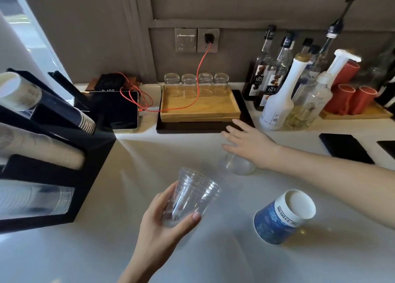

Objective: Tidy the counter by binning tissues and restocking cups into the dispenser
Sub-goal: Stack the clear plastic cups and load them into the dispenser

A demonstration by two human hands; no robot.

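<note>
My left hand (164, 225) grips a stack of clear plastic cups (193, 195), held tilted above the white counter (128, 175). My right hand (245, 143) hovers with fingers spread just over another clear plastic cup (237, 165) standing upside down on the counter; whether it touches the cup I cannot tell. A blue-and-white paper cup (282, 216) stands upside down at the front right. The black cup dispenser (85, 154) stands at the left, with rows of paper cups and clear cups (42, 199) lying in its slots. No tissue shows.
A wooden tray (198, 109) with several upturned glasses sits at the back on a black tray. A dark tablet (121, 111) with a red cable lies left of it. Syrup bottles (275, 103) and red cups (350, 98) crowd the back right. Black mats (344, 148) lie at the right.
</note>
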